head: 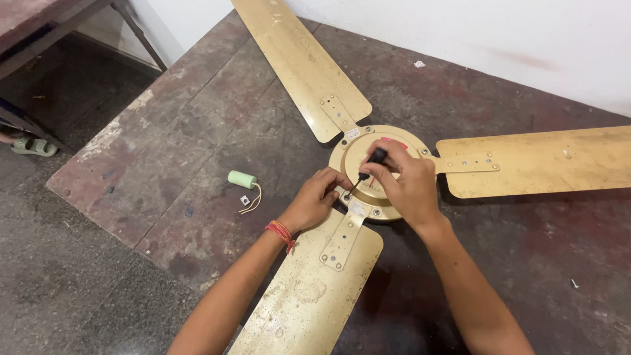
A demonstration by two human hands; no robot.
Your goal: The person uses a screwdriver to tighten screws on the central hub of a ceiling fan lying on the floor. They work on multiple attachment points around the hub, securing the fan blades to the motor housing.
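A gold ceiling fan lies flat on a dark stone slab, its round motor hub (368, 148) in the middle and three blades spreading out. My right hand (402, 183) grips a black-handled screwdriver (369, 164), whose tip points down at the hub's near-left rim. My left hand (317, 197) rests its fingertips on that rim beside the tip, over the bracket of the near blade (309, 296). A red thread band circles my left wrist.
A pale green cylindrical capacitor (242, 179) with short wires lies on the slab left of the hub. The other two blades reach up-left (302, 62) and right (545, 161). A white wall runs behind, and metal table legs (141, 33) stand top left.
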